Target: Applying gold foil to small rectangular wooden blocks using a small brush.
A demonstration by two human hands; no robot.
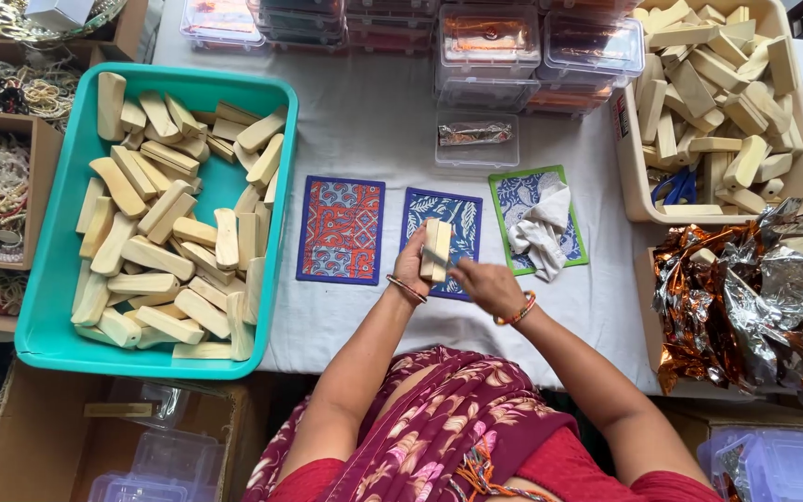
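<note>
- Head view: the left hand [412, 267] grips a pale wooden block [435, 249] upright, fingers curled around its lower part, right over the blue patterned card [462, 221].
- The right hand [485, 284] is loosely closed just right of the block; whether it pinches anything cannot be told.
- Left of the blue card lies a red patterned card [340, 230]; to its right, a green-edged card [513, 191] with a crumpled white cloth [539, 230] on it.
- Far left of the blue card, a teal tray [53, 297] holds many wooden blocks; far right, a cream bin [629, 177] holds more.
- Crumpled copper foil [745, 297] lies below that bin.
</note>
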